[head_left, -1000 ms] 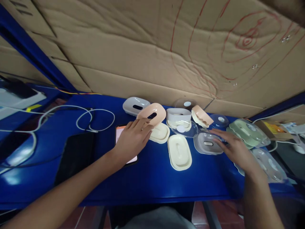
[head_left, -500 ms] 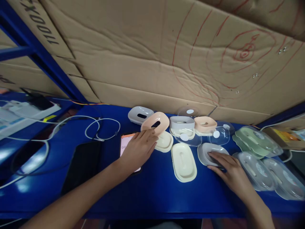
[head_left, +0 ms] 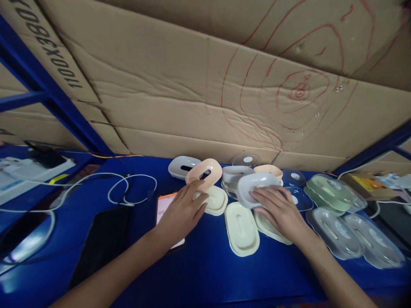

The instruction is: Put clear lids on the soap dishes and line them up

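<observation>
My right hand (head_left: pixel 281 211) holds a grey oval soap dish (head_left: pixel 248 190) raised and tilted, fingers on its inside and thumb under the near side. Below it lies a cream oval tray (head_left: pixel 271 229), partly covered by that hand. My left hand (head_left: pixel 181 209) is open, its fingertips at the near edge of a peach slotted oval dish (head_left: pixel 212 169), which leans by a grey slotted dish (head_left: pixel 180 164). Just beyond the left thumb is a cream tray (head_left: pixel 216 201). Another cream tray (head_left: pixel 242 231) lies between my hands.
Behind stand a grey dish (head_left: pixel 236 173), a peach dish (head_left: pixel 269 170) and clear lids (head_left: pixel 302 199). Lidded green (head_left: pixel 324 192) and grey dishes (head_left: pixel 337 235) are at right. A lit phone (head_left: pixel 160 205), a dark tablet-like slab (head_left: pixel 99 239) and white cables (head_left: pixel 112 188) lie left. Cardboard (head_left: pixel 167 85) walls the back.
My right hand has lifted the grey dish up and leftward, uncovering a cream tray below. My left fingers have slid back to the peach dish's near edge. The view has tilted upward slightly.
</observation>
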`<action>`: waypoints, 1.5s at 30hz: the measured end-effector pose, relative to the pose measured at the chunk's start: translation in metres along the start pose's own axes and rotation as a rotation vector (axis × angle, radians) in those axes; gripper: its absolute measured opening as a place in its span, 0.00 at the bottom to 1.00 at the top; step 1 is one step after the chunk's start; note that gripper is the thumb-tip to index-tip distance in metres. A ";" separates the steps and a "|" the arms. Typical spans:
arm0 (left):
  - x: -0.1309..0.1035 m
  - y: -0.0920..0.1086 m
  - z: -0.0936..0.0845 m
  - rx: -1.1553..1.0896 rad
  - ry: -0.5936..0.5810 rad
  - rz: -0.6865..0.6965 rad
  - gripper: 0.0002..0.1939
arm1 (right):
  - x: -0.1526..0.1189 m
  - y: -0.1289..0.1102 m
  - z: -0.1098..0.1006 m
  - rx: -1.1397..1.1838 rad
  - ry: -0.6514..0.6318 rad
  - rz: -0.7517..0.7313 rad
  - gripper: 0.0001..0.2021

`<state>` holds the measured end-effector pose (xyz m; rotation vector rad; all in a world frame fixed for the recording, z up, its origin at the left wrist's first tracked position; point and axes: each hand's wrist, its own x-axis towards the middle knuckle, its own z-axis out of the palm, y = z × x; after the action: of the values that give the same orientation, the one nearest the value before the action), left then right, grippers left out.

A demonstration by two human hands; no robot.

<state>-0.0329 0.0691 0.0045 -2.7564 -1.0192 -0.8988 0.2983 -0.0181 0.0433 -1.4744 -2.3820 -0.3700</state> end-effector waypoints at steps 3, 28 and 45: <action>0.000 0.002 -0.001 -0.006 0.015 0.038 0.10 | 0.024 0.002 0.004 -0.082 0.136 0.019 0.23; -0.062 0.116 0.051 0.056 -0.070 0.175 0.09 | -0.134 -0.003 0.054 0.001 0.116 0.067 0.20; -0.076 0.131 0.034 -0.293 0.102 0.079 0.15 | -0.200 0.037 0.016 -0.331 0.233 0.812 0.34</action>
<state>0.0183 -0.0680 -0.0484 -2.9188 -0.8145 -1.2521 0.4133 -0.1592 -0.0488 -2.2329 -1.4166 -0.6850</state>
